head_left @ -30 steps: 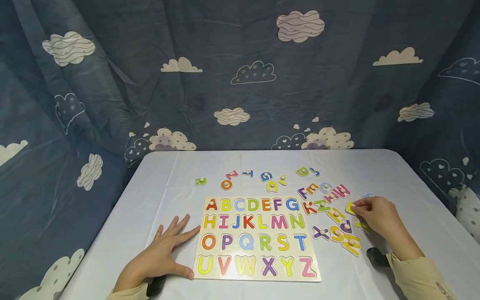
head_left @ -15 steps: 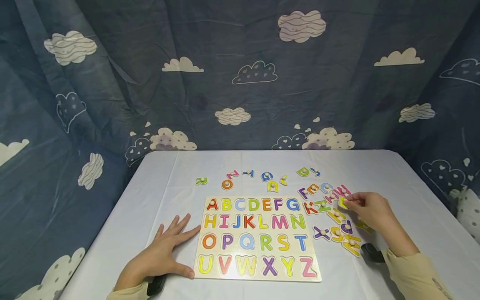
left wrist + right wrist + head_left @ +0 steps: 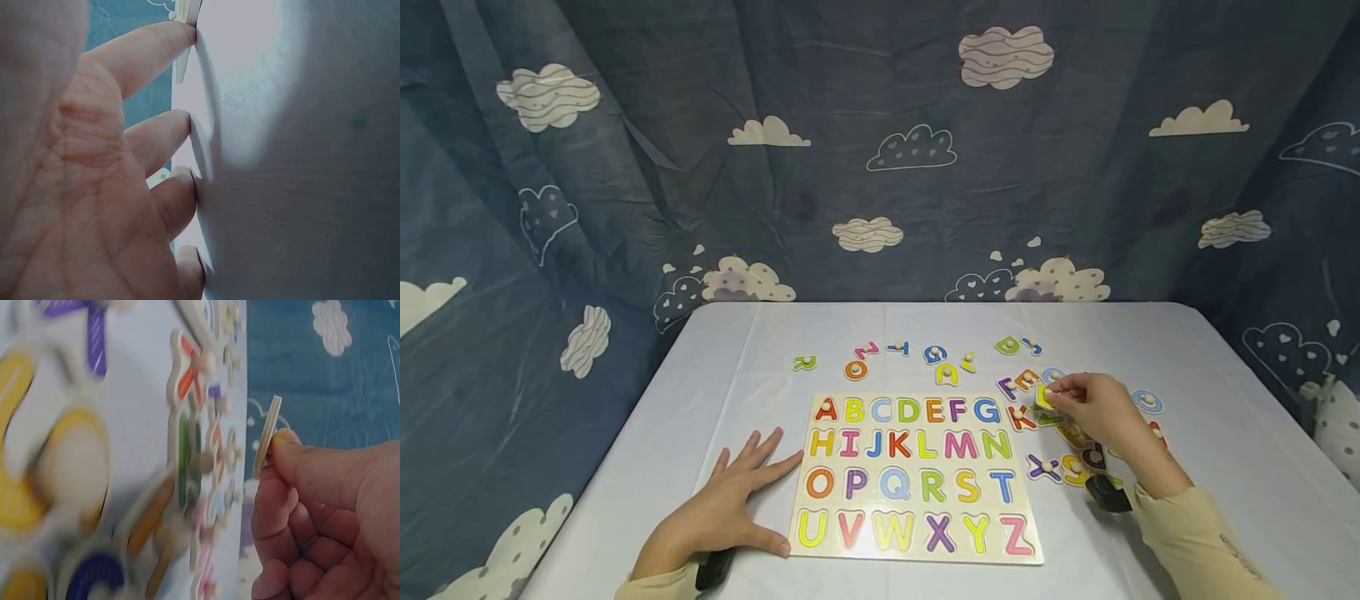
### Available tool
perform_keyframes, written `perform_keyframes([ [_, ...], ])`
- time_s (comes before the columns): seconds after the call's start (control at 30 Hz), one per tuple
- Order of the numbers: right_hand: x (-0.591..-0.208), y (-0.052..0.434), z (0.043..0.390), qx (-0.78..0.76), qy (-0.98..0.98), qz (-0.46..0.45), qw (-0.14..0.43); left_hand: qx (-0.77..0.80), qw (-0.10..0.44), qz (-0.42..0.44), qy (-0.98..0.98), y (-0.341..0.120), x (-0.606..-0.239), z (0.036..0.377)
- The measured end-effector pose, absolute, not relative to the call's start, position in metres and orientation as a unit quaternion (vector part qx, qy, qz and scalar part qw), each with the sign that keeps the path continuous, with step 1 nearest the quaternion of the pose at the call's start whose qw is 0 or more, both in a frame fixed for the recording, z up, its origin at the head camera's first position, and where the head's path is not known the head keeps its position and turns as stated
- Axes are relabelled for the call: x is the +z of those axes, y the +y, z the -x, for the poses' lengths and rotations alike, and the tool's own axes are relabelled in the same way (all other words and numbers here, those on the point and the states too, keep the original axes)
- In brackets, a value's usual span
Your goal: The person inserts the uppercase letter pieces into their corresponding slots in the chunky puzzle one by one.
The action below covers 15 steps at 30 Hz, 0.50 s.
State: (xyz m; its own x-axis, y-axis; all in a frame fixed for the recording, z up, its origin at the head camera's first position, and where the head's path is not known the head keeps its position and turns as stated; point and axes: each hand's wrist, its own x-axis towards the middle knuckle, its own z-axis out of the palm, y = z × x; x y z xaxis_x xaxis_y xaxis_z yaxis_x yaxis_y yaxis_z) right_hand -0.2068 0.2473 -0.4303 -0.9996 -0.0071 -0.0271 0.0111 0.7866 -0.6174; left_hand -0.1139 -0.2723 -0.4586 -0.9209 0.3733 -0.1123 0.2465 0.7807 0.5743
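Note:
The right hand [image 3: 1097,408] pinches a yellow puzzle letter [image 3: 1042,395] between thumb and fingertips, over the loose letters right of the alphabet board [image 3: 868,462]. In the right wrist view that letter [image 3: 267,439] is seen edge-on, raised above the others; which letter it is I cannot tell. The left hand [image 3: 718,508] rests on the table with fingers spread, its thumb and index finger at the board's left edge. In the left wrist view its fingertips [image 3: 181,122] press on the white cloth. A red knobbed A [image 3: 825,409] lies in its slot.
Several knobbed letters lie on the white table, among them a red K [image 3: 1019,417], a purple X [image 3: 1043,468] and a blue round letter [image 3: 1147,402] at the right. A scattered row, with a green R [image 3: 804,363], lies behind the board. A dark cloud-print curtain [image 3: 820,192] hangs behind.
The right hand has lifted the yellow letter from the right side and carried it left towards the board, uncovering the blue round letter. The left hand and the board have stayed put.

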Motion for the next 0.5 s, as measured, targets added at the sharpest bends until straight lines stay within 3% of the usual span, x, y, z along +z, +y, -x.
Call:
perform_keyframes([
  [0.5, -0.427, 0.17, 0.223, -0.369, 0.928, 0.023, 0.049, 0.283, 0.116, -0.151, 0.94, -0.27, -0.458, 0.114],
])
